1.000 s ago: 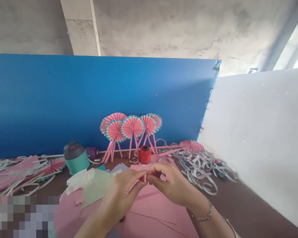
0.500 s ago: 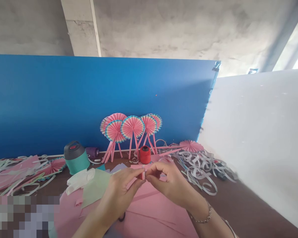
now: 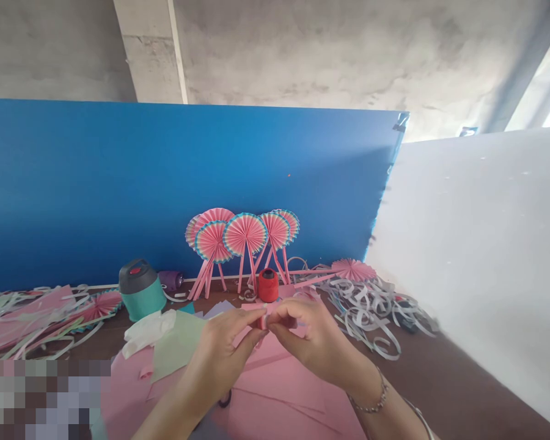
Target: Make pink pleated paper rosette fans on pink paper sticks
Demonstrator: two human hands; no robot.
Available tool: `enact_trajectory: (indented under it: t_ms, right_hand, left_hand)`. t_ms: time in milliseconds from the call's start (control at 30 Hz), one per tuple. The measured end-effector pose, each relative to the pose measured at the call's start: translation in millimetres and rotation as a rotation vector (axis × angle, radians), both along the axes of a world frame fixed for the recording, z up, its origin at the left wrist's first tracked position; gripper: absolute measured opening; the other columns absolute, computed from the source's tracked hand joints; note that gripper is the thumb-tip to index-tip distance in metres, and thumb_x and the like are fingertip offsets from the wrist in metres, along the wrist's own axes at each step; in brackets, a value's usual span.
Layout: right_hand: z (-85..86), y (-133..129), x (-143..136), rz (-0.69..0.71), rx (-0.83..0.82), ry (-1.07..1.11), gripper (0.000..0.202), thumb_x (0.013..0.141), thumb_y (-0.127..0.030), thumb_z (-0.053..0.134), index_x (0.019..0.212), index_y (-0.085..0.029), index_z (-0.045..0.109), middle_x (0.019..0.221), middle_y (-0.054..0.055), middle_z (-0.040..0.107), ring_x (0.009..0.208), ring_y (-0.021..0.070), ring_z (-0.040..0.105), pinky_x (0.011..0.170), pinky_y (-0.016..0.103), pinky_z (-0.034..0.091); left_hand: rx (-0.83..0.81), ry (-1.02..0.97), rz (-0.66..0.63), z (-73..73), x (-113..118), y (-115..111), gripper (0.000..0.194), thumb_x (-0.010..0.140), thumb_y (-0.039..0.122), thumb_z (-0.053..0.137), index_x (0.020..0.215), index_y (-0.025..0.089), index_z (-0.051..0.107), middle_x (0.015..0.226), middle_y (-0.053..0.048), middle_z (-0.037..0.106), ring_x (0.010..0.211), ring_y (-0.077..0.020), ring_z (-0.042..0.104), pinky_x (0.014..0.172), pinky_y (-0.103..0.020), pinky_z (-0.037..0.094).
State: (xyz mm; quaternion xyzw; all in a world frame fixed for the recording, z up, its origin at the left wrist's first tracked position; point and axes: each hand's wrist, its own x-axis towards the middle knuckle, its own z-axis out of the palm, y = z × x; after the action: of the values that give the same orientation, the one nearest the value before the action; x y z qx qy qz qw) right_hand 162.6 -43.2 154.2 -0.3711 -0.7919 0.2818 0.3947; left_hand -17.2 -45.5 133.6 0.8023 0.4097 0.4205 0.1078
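Above a spread of pink paper sheets (image 3: 286, 382), my left hand (image 3: 222, 348) pinches a small pink and white piece of folded paper (image 3: 263, 321) between thumb and fingers. From the other side, my right hand (image 3: 311, 339) closes thumb and forefinger at the edge of the same piece. Most of the piece is hidden by the fingertips. Just beyond the hands stands a red spool of thread (image 3: 268, 287). A light green sheet (image 3: 176, 351) lies beside the left wrist, and a dark loop (image 3: 225, 399), perhaps a scissors handle, shows under the left forearm.
Several pleated pink paper fans (image 3: 245, 235) lean against the blue partition (image 3: 119, 183). A teal jar with a dark lid (image 3: 142, 292) and a purple cylinder (image 3: 171, 280) stand left. Curled white paper strips (image 3: 366, 311) heap at the right, near another pink fan (image 3: 354, 269).
Both hands stay almost in place. The right fingertips shift slightly at the small paper piece; everything else looks the same.
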Motion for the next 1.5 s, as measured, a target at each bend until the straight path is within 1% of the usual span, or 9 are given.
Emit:
enact_trajectory:
  t_ms: [267,433,600,767,967,1200,1300,1400,1500]
  right_hand:
    - [-3.4,1.0,1.8,-0.014,0.085,-0.060,0.015,0.084,-0.018,0.049,0.077,-0.019,0.063,0.073,0.001,0.065,0.068,0.0123,0.055,0.063,0.024,0.046]
    - [-4.2,1.2,1.2,-0.022,0.115,-0.091,0.014,0.084,-0.018,0.049,0.077,-0.019,0.061,0.076,0.001,0.064,0.070,0.0122,0.054,0.063,0.024,0.043]
    - [-5.0,2.0,-0.5,-0.027,0.121,-0.064,0.012,0.083,-0.016,0.049,0.077,-0.019,0.059,0.075,0.001,0.063,0.069,0.0117,0.054,0.065,0.024,0.042]
    - [-5.0,3.1,-0.5,-0.005,0.066,-0.022,0.011,0.082,-0.016,0.049,0.077,-0.018,0.059,0.074,0.000,0.062,0.067,0.0109,0.054,0.061,0.022,0.044]
    - [-1.7,3.1,0.2,0.019,-0.019,0.024,0.015,0.084,-0.022,0.049,0.075,-0.018,0.061,0.074,0.001,0.064,0.069,0.0120,0.056,0.061,0.023,0.047]
    - [-4.6,3.3,0.2,0.012,0.034,0.003,0.014,0.084,-0.019,0.049,0.076,-0.018,0.061,0.075,0.001,0.064,0.068,0.0112,0.055,0.063,0.022,0.046]
    - [-5.8,3.5,-0.7,0.017,0.049,0.004,0.013,0.084,-0.018,0.049,0.077,-0.018,0.060,0.077,0.001,0.064,0.069,0.0109,0.055,0.064,0.023,0.045]
    - [-5.1,3.3,-0.7,0.010,0.012,0.012,0.014,0.085,-0.021,0.048,0.078,-0.018,0.059,0.076,0.001,0.064,0.070,0.0117,0.056,0.062,0.022,0.046]
    - [-2.7,2.9,0.6,0.006,-0.041,0.032,0.016,0.086,-0.026,0.048,0.079,-0.018,0.061,0.076,0.002,0.065,0.073,0.0128,0.058,0.059,0.021,0.045]
  left_hand:
    - [-0.007,-0.013,-0.001,-5.3,0.6,1.8,0.017,0.085,0.023,0.057,0.098,0.025,0.066,0.085,0.002,0.072,0.075,-0.0132,0.066,0.069,-0.022,0.050]
    - [-0.012,-0.024,0.007,-4.7,1.9,1.6,0.013,0.084,0.022,0.057,0.092,0.025,0.067,0.082,0.003,0.072,0.072,-0.0127,0.065,0.066,-0.021,0.049]
    - [-0.021,-0.012,0.005,-1.8,2.8,-0.4,0.015,0.085,0.023,0.055,0.095,0.024,0.067,0.079,0.002,0.071,0.069,-0.0132,0.065,0.065,-0.022,0.049]
    - [-0.016,-0.015,0.000,-2.5,2.6,0.2,0.015,0.085,0.024,0.055,0.094,0.024,0.067,0.077,0.002,0.071,0.069,-0.0139,0.065,0.065,-0.022,0.049]
    - [-0.030,-0.007,0.009,-3.4,2.4,0.3,0.014,0.086,0.026,0.055,0.093,0.024,0.067,0.076,0.002,0.071,0.070,-0.0138,0.065,0.065,-0.023,0.048]
    - [-0.014,-0.024,0.010,-4.1,3.3,1.1,0.017,0.085,0.023,0.056,0.098,0.024,0.067,0.076,0.003,0.070,0.069,-0.0122,0.064,0.065,-0.021,0.047]
    - [-0.010,-0.023,0.016,-4.2,3.3,1.0,0.015,0.085,0.024,0.055,0.095,0.025,0.067,0.075,0.003,0.070,0.067,-0.0120,0.063,0.065,-0.021,0.047]
    - [-0.029,-0.005,0.025,-3.5,2.5,1.1,0.013,0.086,0.025,0.054,0.089,0.024,0.067,0.075,0.003,0.070,0.067,-0.0124,0.063,0.064,-0.021,0.047]
    - [-0.022,-0.005,0.022,-2.9,2.0,0.9,0.014,0.086,0.026,0.054,0.089,0.024,0.067,0.074,0.003,0.070,0.066,-0.0128,0.063,0.063,-0.022,0.048]
